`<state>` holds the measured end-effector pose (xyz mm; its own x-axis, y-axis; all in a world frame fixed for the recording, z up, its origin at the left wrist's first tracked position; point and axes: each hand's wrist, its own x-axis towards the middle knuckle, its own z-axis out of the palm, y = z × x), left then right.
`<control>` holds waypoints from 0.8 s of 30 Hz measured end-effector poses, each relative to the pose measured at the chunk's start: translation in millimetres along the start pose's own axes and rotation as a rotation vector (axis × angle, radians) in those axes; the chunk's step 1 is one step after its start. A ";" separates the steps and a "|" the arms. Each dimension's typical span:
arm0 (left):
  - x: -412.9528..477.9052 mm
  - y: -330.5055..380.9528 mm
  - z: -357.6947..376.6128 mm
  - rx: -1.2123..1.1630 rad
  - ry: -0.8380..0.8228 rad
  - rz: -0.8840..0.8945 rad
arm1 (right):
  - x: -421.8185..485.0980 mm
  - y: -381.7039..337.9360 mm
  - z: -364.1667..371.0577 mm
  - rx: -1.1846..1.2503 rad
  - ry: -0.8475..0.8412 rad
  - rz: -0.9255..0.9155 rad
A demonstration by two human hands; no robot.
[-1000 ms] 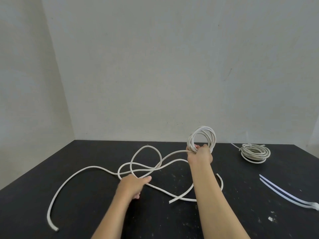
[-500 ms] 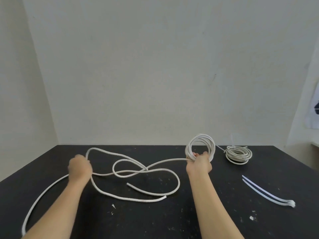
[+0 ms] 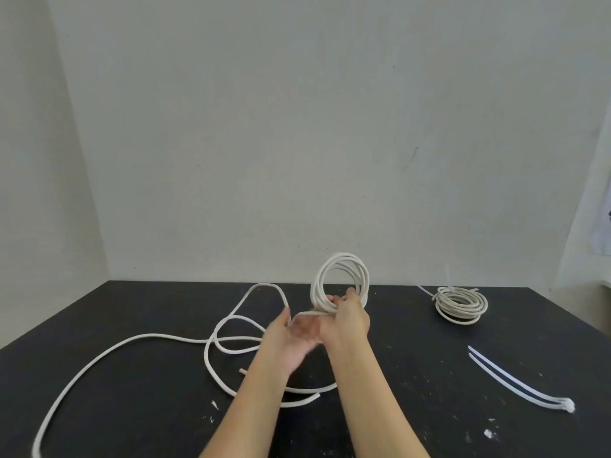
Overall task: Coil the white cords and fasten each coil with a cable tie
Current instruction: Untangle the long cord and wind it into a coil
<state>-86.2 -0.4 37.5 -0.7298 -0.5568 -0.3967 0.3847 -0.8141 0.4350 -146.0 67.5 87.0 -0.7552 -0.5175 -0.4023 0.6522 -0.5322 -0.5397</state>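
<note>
- The half-wound coil (image 3: pixel 340 276) of white cord is gripped upright by the right hand (image 3: pixel 347 320), fingers curled round its bottom, over the middle of the black table (image 3: pixel 132 418).
- The left hand (image 3: pixel 291 338) is held palm-up right beside it, but it's blurry, so a grip can't be made out.
- The loose cord (image 3: pixel 132 340) is sprawled toward the left edge.
- A tied coil (image 3: pixel 461 304) is parked near the far right corner, with two cable ties (image 3: pixel 515 381) by the right edge.

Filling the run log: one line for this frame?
phase: coiling | right hand: grips upright coil | left hand: beside it, blurred, grip unclear | loose cord: on table | tied coil, two cable ties: lying to right
</note>
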 end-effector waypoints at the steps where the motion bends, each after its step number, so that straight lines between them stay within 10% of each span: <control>1: 1.2 5.2 1.4 -0.169 0.032 0.072 | -2.0 -0.7 -0.7 -0.008 -0.010 -0.001; 11: -7.0 41.9 14.9 0.043 0.064 0.290 | 6.2 6.8 -11.0 -0.586 -0.114 -0.205; 19: -23.4 57.4 11.6 0.610 -0.178 0.189 | 13.3 11.0 -5.7 -1.175 -0.291 -0.435; 24: -32.0 44.2 15.8 0.984 -0.043 0.332 | 16.9 16.2 -7.3 -1.287 -0.358 -0.492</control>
<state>-54.8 -16.0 82.2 -0.6982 -0.7064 -0.1160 -0.0475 -0.1160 0.9921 -148.6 55.1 66.0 -0.7001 -0.7037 0.1215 -0.3274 0.1651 -0.9303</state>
